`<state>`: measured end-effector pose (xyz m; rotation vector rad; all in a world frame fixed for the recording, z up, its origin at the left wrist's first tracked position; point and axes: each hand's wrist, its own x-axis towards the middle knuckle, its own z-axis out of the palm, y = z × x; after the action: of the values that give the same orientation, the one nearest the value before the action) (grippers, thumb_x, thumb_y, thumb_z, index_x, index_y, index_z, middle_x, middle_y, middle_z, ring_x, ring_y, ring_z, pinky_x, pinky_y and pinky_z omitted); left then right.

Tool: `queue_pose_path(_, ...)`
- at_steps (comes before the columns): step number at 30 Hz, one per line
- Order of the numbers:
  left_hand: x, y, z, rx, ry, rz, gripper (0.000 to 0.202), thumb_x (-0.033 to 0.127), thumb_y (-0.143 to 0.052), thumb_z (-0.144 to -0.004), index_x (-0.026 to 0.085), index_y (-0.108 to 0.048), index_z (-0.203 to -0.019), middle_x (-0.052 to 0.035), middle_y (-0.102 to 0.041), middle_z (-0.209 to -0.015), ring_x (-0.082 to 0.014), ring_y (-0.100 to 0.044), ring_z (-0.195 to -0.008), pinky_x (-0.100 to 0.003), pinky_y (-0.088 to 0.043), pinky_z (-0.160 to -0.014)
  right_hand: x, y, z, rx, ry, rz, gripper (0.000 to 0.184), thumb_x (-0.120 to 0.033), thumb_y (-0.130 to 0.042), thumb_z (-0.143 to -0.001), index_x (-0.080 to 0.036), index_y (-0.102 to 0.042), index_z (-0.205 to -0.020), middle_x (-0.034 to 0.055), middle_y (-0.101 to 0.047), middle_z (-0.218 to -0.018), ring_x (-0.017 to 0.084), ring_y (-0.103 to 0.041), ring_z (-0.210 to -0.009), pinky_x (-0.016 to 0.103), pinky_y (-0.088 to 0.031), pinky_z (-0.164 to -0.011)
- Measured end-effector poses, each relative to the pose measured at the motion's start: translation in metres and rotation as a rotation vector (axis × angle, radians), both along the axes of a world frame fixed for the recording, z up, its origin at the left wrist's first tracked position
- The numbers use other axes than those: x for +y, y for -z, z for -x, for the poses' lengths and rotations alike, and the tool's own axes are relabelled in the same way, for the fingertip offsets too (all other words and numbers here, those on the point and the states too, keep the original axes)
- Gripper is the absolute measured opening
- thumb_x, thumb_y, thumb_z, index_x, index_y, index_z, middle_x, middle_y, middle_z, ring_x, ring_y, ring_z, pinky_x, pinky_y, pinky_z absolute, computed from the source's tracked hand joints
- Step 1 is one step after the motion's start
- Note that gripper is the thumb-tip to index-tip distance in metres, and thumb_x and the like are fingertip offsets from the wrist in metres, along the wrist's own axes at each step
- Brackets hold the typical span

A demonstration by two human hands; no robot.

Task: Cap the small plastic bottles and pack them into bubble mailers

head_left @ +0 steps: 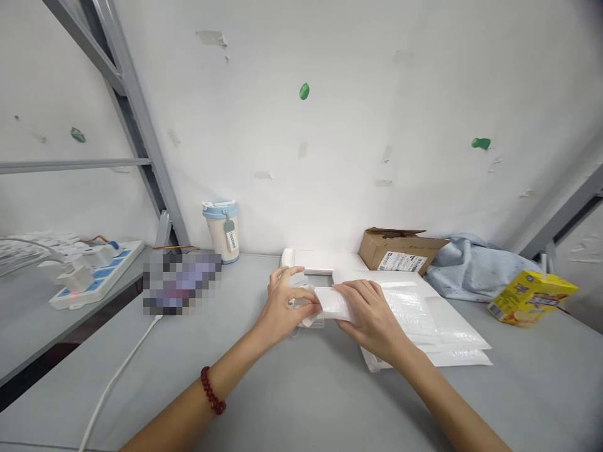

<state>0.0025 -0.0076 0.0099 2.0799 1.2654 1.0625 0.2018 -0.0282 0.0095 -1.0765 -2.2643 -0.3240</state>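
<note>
Above the grey table, my right hand (370,312) grips a small white packet (332,303) that looks like folded bubble wrap or plastic film. The thumb and fingers of my left hand (285,304) pinch the packet's left end, and a red bead bracelet circles that wrist. Something clear and plastic (311,324) shows just below and behind the fingers, too covered to name. Partly beneath my right hand lie white bubble mailers (443,320), stacked flat. What the packet contains, if anything, is hidden.
At the back stand a lidded cup (223,235) and an open cardboard box (396,251). A light blue cloth (475,267) and a yellow drink carton (530,298) are to the right. Leftward lie a blurred-out phone-like device (183,284), its white cable (117,376) and a power strip (101,273).
</note>
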Motion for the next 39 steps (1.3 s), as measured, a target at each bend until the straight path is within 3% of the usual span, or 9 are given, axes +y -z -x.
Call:
queue_pose_path(4,0.000,0.002,-0.001,0.047,0.062,-0.044,0.010,0.025,-0.061,-0.071,0.027,-0.071,-0.068,-0.0002,-0.044,-0.127,-0.0292,-0.020,-0.124,-0.045,-0.032,-0.099,-0.003,0.000,0.004,-0.012,-0.022,0.018,0.046,-0.011,-0.051,-0.068,-0.020,-0.045,-0.112,0.0078,-0.056,-0.100,0.023,-0.049,-0.094,0.038,-0.035,-0.081)
queue_pose_path(14,0.003,0.001,0.001,0.122,0.066,-0.140,0.015,0.023,-0.059,-0.074,0.027,-0.072,-0.068,-0.0006,-0.050,-0.121,-0.0294,-0.024,-0.122,-0.045,-0.030,-0.099,-0.001,0.002,0.003,-0.033,0.010,-0.010,0.042,-0.014,-0.051,-0.070,-0.020,-0.046,-0.111,0.0076,-0.057,-0.100,0.023,-0.050,-0.093,0.037,-0.036,-0.080)
queue_pose_path(17,0.007,-0.005,0.008,0.076,-0.001,-0.162,0.012,0.027,-0.061,-0.073,0.028,-0.071,-0.067,-0.0001,-0.053,-0.116,-0.0263,-0.030,-0.118,-0.042,-0.030,-0.099,0.002,0.001,-0.001,-0.033,0.060,-0.034,0.039,-0.015,-0.051,-0.071,-0.020,-0.046,-0.110,0.0082,-0.057,-0.100,0.024,-0.050,-0.094,0.038,-0.036,-0.079)
queue_pose_path(22,0.025,-0.009,0.029,0.062,-0.219,-0.140,0.019,0.035,-0.056,-0.075,0.023,-0.068,-0.066,-0.0031,-0.060,-0.104,-0.0244,-0.038,-0.110,-0.039,-0.034,-0.094,0.007,-0.001,-0.010,-0.001,0.156,-0.043,0.034,-0.021,-0.051,-0.076,-0.020,-0.047,-0.110,0.0098,-0.057,-0.100,0.025,-0.050,-0.093,0.039,-0.036,-0.079)
queue_pose_path(27,0.044,-0.001,0.048,0.231,-0.344,-0.028,0.019,0.035,-0.055,-0.073,0.021,-0.068,-0.069,-0.0058,-0.065,-0.093,-0.0280,-0.044,-0.105,-0.040,-0.034,-0.091,0.010,-0.001,-0.015,0.017,0.198,-0.064,0.032,-0.024,-0.051,-0.078,-0.020,-0.048,-0.109,0.0084,-0.057,-0.100,0.024,-0.051,-0.095,0.038,-0.036,-0.080)
queue_pose_path(39,0.056,0.023,0.055,0.352,-0.294,0.050,0.035,0.037,-0.050,-0.073,0.015,-0.067,-0.095,-0.0106,-0.068,-0.085,-0.0295,-0.053,-0.095,-0.037,-0.037,-0.082,0.010,0.000,-0.017,0.051,0.177,-0.044,0.032,-0.023,-0.053,-0.078,-0.021,-0.046,-0.110,0.0090,-0.057,-0.100,0.025,-0.050,-0.094,0.039,-0.035,-0.080)
